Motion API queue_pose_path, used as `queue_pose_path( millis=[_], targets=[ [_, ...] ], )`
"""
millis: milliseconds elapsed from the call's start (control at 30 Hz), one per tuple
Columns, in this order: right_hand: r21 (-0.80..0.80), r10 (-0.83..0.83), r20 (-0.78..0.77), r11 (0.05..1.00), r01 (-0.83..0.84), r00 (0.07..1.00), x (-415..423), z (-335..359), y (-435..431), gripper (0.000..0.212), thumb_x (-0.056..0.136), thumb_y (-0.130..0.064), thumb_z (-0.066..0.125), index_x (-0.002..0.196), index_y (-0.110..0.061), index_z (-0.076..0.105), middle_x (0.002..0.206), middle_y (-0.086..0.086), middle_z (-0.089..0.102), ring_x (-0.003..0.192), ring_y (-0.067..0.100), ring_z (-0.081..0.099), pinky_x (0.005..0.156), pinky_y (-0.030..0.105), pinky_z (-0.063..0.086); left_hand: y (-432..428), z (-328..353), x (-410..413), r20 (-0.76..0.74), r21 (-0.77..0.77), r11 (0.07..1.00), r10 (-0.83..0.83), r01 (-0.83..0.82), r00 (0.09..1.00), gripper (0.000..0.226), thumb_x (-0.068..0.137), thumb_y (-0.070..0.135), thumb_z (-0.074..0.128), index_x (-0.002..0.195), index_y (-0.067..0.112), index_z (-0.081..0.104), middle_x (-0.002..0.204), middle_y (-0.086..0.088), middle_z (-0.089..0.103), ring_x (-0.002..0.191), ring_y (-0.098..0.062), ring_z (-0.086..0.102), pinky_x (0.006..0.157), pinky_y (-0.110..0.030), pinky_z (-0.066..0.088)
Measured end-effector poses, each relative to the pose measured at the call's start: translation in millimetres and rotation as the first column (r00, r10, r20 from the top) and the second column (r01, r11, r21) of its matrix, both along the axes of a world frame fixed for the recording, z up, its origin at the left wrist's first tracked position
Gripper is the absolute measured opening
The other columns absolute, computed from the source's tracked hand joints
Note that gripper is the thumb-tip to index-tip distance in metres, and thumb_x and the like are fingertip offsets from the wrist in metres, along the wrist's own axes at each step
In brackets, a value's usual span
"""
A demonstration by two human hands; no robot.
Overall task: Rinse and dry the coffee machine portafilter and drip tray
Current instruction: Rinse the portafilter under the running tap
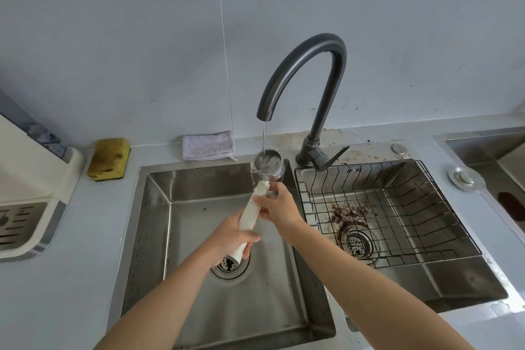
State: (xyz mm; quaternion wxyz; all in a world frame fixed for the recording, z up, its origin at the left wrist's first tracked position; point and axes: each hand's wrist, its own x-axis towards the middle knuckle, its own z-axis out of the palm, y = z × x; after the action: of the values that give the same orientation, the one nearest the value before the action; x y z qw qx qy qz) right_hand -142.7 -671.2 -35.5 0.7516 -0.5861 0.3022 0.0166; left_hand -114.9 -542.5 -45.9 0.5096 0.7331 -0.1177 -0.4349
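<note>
The portafilter (250,214) has a cream handle and a metal basket (267,165). It is held over the left sink basin (199,187), with the basket under running water from the dark faucet (306,65). My left hand (231,237) grips the lower end of the handle. My right hand (277,204) holds the handle's upper part near the basket. The drip tray (20,221), with a slotted metal grate, sits in the coffee machine (34,173) at the left edge.
A yellow sponge (109,158) and a folded pale cloth (208,145) lie on the counter behind the sink. The right basin holds a black wire rack (412,179) and coffee grounds (346,212) near its drain. Another sink (488,145) shows at the far right.
</note>
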Motion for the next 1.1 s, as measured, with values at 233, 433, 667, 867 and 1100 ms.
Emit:
queue_pose_path(
  millis=[233, 433, 667, 867, 1100],
  targets=[
    [0.046, -0.026, 0.059, 0.999, 0.024, 0.998, 5, -1, 5, 0.032, 0.088, 0.0, 0.054, 0.115, -0.015, 0.044, 0.096, 0.008, 0.061, 0.094, 0.023, 0.06, 0.089, 0.037, 0.052, -2, -2, 8, 0.136, 0.071, 0.997, 0.007, -0.017, 0.991, 0.04, 0.076, -0.006, 0.056, 0.111, 0.012, 0.054, 0.054, -0.007, 0.051, 0.035, -0.015, 0.046, 0.045, -0.024, 0.043],
    [0.116, -0.018, 0.094, 0.993, 0.007, 0.995, 9, 1, 13, 0.025, 0.091, 0.003, 0.048, 0.113, -0.008, 0.045, 0.088, 0.007, 0.057, 0.089, 0.021, 0.057, 0.077, 0.027, 0.052, 2, 1, 12, 0.271, 0.189, 0.981, -0.023, -0.03, 0.962, 0.038, 0.076, -0.003, 0.055, 0.11, 0.013, 0.052, 0.062, -0.004, 0.055, 0.035, -0.012, 0.049, 0.043, -0.024, 0.043],
    [0.234, -0.024, 0.041, 0.972, 0.014, 0.999, 10, -2, 19, 0.025, 0.092, 0.004, 0.045, 0.115, -0.006, 0.044, 0.09, 0.006, 0.055, 0.094, 0.023, 0.056, 0.091, 0.035, 0.048, 10, 13, 9, 0.282, 0.313, 0.949, -0.064, -0.029, 0.957, 0.031, 0.078, 0.0, 0.055, 0.102, 0.017, 0.047, 0.071, -0.001, 0.054, 0.037, -0.009, 0.05, 0.037, -0.017, 0.041],
    [0.28, 0.031, -0.021, 0.96, -0.024, 0.999, 11, -5, 23, 0.024, 0.094, 0.002, 0.043, 0.117, -0.003, 0.044, 0.089, 0.008, 0.056, 0.08, 0.019, 0.059, 0.077, 0.032, 0.051, 12, 24, 7, 0.165, 0.339, 0.941, -0.049, -0.01, 0.985, 0.03, 0.077, -0.002, 0.056, 0.102, 0.012, 0.048, 0.059, -0.005, 0.052, 0.027, -0.008, 0.045, 0.032, -0.019, 0.037],
    [0.297, 0.091, -0.084, 0.953, -0.062, 0.992, 7, 2, 24, 0.012, 0.095, 0.0, 0.042, 0.106, 0.0, 0.046, 0.083, 0.009, 0.058, 0.073, 0.019, 0.06, 0.056, 0.023, 0.054, 16, 32, 10, -0.002, 0.341, 0.938, -0.063, 0.06, 0.998, 0.032, 0.081, 0.0, 0.059, 0.112, -0.001, 0.051, 0.056, -0.009, 0.05, 0.03, -0.011, 0.048, 0.035, -0.02, 0.041]
  ],
)
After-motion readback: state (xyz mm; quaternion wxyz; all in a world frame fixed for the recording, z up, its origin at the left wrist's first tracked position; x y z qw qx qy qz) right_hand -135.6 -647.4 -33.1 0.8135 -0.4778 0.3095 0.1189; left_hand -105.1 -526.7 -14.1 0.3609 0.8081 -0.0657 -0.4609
